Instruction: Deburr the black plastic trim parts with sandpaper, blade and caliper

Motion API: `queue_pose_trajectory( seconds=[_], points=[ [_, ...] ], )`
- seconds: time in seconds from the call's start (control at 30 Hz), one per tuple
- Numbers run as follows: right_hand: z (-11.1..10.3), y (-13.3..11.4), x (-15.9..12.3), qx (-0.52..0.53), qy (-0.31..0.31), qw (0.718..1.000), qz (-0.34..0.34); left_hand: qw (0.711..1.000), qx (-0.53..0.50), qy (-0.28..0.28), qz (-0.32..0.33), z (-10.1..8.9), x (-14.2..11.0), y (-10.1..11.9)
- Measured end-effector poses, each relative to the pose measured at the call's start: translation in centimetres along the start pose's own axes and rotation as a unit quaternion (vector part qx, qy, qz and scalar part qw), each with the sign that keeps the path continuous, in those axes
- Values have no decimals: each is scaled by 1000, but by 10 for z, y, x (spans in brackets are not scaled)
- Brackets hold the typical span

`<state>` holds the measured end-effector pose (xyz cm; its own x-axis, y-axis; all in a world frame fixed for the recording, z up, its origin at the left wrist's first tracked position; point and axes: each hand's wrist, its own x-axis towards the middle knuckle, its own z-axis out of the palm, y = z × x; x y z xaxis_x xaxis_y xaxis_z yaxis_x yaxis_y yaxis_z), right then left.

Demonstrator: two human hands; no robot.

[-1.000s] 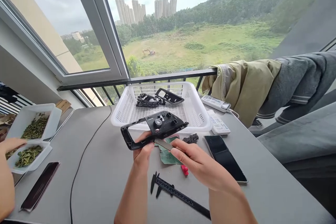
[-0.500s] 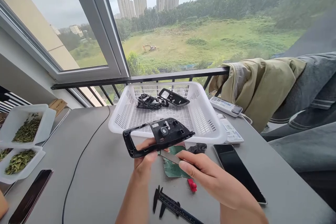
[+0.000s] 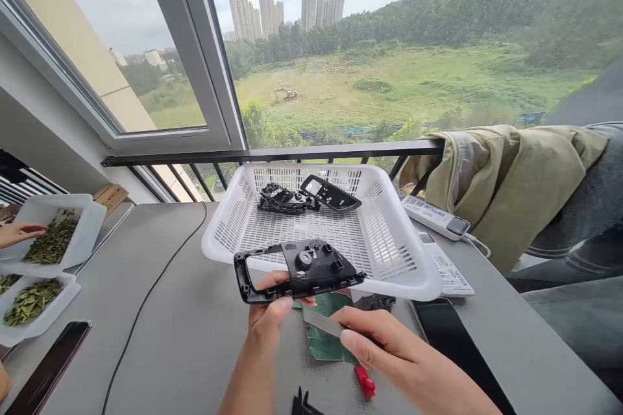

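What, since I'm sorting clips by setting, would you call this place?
Probably an enclosed balcony used as a workspace: a black railing runs along the window, with a grey table before it.

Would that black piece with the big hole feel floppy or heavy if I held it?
Probably stiff: the black piece shows no sag in the left hand. Likely light for its size, since a big hole takes up part of it. Its little edge tabs might snap if squeezed.

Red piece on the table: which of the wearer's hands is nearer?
Right. The right hand, holding the flat metal tool, is just above the red piece in the image; the left hand, holding the black plastic part, is farther off, up and left.
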<state>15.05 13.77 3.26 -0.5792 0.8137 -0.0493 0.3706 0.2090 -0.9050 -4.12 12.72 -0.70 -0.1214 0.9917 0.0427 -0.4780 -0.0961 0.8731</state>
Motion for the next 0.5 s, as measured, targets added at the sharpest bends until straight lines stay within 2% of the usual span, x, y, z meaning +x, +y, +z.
queue_pose_trajectory(
  seconds=[0.1, 0.33, 0.5],
  points=[
    [-8, -2, 0, 16, -29, 999, -2, 999, -29, 18, 12, 3, 1, 1],
    [-16, 0, -2, 21, -29, 999, -2, 992, -32, 111, 41, 12, 1, 0],
    [-12, 2, -7, 93, -14, 996, -1, 990, -45, 124, 42, 17, 3, 1]
  ],
)
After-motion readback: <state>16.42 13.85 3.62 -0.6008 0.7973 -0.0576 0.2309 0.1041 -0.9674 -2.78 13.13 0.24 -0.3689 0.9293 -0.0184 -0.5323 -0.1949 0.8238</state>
